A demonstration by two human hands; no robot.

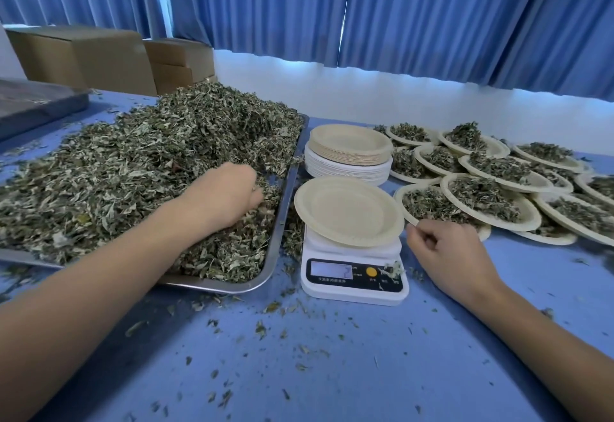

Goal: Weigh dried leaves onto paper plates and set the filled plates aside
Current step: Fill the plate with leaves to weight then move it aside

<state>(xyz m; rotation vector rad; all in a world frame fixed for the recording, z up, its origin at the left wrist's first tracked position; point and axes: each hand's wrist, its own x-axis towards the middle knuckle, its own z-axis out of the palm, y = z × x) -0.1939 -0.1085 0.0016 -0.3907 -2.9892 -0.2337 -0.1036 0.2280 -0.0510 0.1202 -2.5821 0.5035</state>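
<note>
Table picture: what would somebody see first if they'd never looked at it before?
The huge heap of dried leaves spilling over the metal tray on the left, with the left hand dug into it. Next, the empty paper plate on the white scale in the middle, and the many filled plates overlapping on the right.

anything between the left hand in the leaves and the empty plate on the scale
Only the raised rim of the tray, between the left hand in the dried leaves and the empty plate on the scale.
</note>
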